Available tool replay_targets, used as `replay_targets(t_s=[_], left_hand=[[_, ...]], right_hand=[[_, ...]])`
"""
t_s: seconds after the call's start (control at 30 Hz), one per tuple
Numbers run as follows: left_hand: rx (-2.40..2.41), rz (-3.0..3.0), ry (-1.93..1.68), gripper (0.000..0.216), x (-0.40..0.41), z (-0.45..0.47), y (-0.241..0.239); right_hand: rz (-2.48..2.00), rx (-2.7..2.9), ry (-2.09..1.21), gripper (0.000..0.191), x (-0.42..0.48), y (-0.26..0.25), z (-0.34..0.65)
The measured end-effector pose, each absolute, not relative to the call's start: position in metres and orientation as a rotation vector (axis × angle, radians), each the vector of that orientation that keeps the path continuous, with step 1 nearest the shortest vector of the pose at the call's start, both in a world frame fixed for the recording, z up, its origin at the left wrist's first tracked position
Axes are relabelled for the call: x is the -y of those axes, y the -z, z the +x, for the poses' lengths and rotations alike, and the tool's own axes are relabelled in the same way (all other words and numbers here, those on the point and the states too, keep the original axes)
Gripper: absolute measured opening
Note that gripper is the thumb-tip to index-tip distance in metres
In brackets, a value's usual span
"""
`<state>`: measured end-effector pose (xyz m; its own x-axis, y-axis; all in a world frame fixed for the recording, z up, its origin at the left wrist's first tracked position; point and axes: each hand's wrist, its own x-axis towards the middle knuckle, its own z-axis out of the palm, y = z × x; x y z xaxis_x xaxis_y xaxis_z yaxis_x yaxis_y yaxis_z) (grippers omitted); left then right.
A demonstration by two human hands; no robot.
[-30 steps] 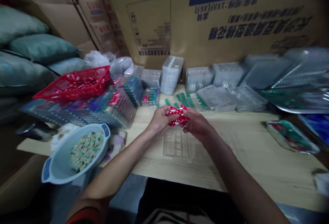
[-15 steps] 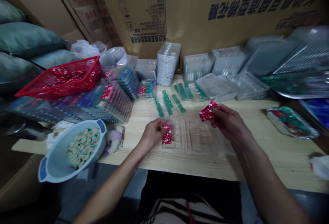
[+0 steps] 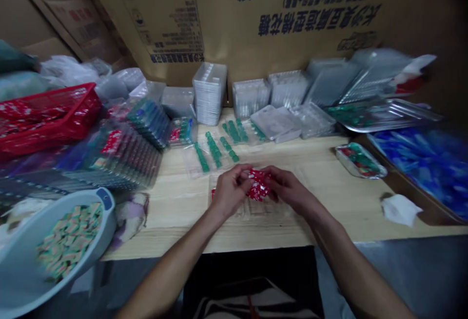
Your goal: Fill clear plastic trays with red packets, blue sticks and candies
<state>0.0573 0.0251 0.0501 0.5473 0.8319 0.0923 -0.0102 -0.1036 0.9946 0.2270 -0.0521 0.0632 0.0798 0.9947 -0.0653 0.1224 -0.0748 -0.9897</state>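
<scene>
Above the middle of the table my left hand (image 3: 231, 191) and my right hand (image 3: 287, 187) are close together. Between them are red packets with white marks (image 3: 258, 185), pinched by the fingers of both; how many there are cannot be made out. Beneath the hands lies a clear plastic tray (image 3: 256, 210) with moulded compartments, partly covered by the hands. A sliver of another red packet (image 3: 213, 193) shows in the tray beside my left hand. Just behind, green candies (image 3: 213, 149) sit in rows in other clear trays.
A blue basin (image 3: 109, 211) of layered candy pieces stands left, below a red basket (image 3: 78, 123) of packets. Filled trays (image 3: 133, 150) are stacked beside it. Stacked clear trays (image 3: 209, 95) line the cardboard box (image 3: 234, 26). A foil tray (image 3: 361, 160) and blue wrappers (image 3: 424, 158) are right.
My right hand has come left to meet my left hand, bringing its red packet. My left hand has left the packet in the tray. The view has turned right.
</scene>
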Motion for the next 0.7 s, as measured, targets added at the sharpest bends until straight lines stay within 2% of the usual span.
replay_targets(t_s=[0.13, 0.2, 0.3, 0.4, 0.57, 0.7], left_hand=[[-0.833, 1.461, -0.847, 0.034, -0.023, 0.053, -0.041], [-0.910, 1.527, -0.784, 0.031, -0.015, 0.051, -0.031], [-1.029, 1.723, -0.698, 0.028, 0.000, 0.053, -0.016], [-1.089, 1.904, -0.694, 0.032, 0.007, 0.060, -0.005], [-1.110, 2.156, -0.729, 0.032, 0.010, 0.063, -0.009], [-0.883, 2.579, -0.787, 0.030, 0.027, 0.049, -0.015]], right_hand=[[-1.512, 1.065, -0.778, 0.040, 0.075, -0.076, 0.290], [-1.578, 1.032, -0.625, 0.035, 0.090, -0.080, 0.325], [-1.691, 1.244, -0.582, 0.022, 0.104, -0.084, 0.358], [-1.768, 1.568, -0.625, 0.017, 0.106, -0.083, 0.360], [-1.796, 1.928, -0.601, 0.035, 0.094, -0.071, 0.334], [-1.827, 1.997, -0.292, 0.048, 0.096, -0.065, 0.326]])
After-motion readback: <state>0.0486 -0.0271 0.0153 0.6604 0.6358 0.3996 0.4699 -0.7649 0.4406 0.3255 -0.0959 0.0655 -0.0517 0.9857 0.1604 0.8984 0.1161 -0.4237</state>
